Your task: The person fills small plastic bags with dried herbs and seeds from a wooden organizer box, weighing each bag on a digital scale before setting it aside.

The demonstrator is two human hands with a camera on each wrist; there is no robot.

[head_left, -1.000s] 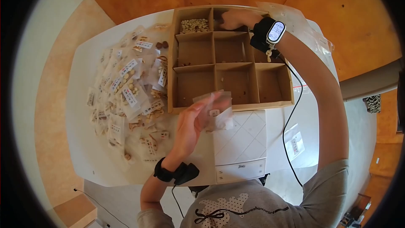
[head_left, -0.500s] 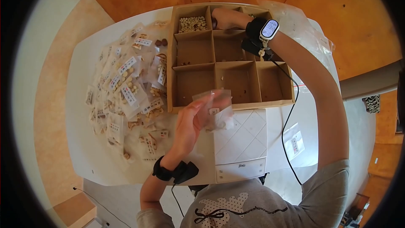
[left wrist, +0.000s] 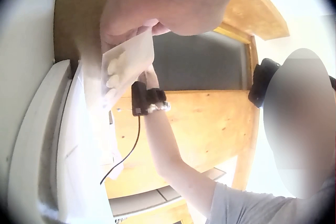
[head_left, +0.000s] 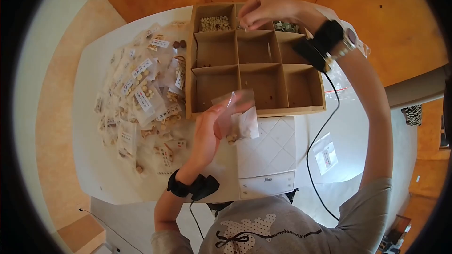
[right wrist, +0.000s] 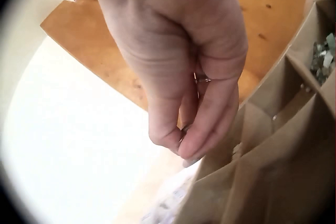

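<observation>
My left hand (head_left: 207, 131) holds a clear plastic bag (head_left: 247, 124) by its upper part, with a few pale pieces (left wrist: 115, 71) inside. The bag hangs before the near wall of a divided cardboard box (head_left: 189, 84). My right hand (head_left: 273, 9) is raised over the box's back middle compartment, fingers pointing down. Thumb and fingertips pinch something small (right wrist: 182, 134), mostly hidden between them. Pale bean-like pieces (head_left: 214, 23) fill the back left compartment; greenish chips (head_left: 286, 27) lie in the back right one.
Many labelled packets (head_left: 141, 94) are heaped left of the box, with two dark brown round pieces (head_left: 179, 44) behind. A white device with a diamond-patterned top (head_left: 266, 155) stands in front. One labelled packet (head_left: 326, 153) lies at the right. A black cable (head_left: 313, 146) trails from the right wrist.
My right hand has come up out of the back middle compartment, fingertips now pinched together above it. The left hand still holds the bag in nearly the same place.
</observation>
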